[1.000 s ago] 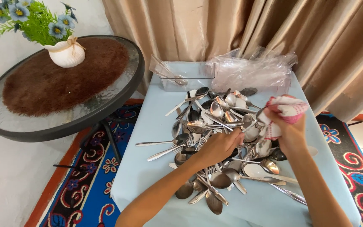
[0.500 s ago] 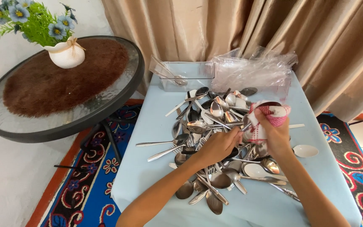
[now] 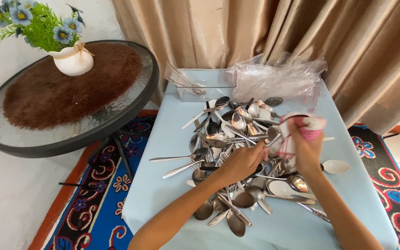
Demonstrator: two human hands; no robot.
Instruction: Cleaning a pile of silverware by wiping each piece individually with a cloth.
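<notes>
From the head camera, a rectangular table under a pale blue cloth (image 3: pixel 163 194) carries a broad, tangled heap of shiny steel spoons (image 3: pixel 237 139), with some forks mixed in, spread across its middle. The left hand (image 3: pixel 242 162) lies low on the heap near its centre, fingers curled down among the handles; whether those fingers have actually closed on a piece cannot be told, since the fingertips are hidden in the metal. The right hand (image 3: pixel 305 149) is raised just above the right side of the heap and is wrapped tightly round a bunched pink and white cloth (image 3: pixel 302 129), with the handle of one steel spoon (image 3: pixel 274 139) poking out of the cloth toward the left, so the grip is closed on cloth and spoon together. A white ceramic-looking soup spoon (image 3: pixel 335 166) lies on the tablecloth just right of that wrist, apart from the heap. At the table's far edge stand a clear plastic rectangular box (image 3: pixel 204 85) and, beside it on the right, a crumpled clear plastic bag (image 3: pixel 278 78). To the left, well apart, a round glass-topped side table with a brown mat (image 3: pixel 65 92) bears a small white vase of blue artificial flowers (image 3: pixel 72 60). Beige curtains (image 3: pixel 255 32) hang behind.
</notes>
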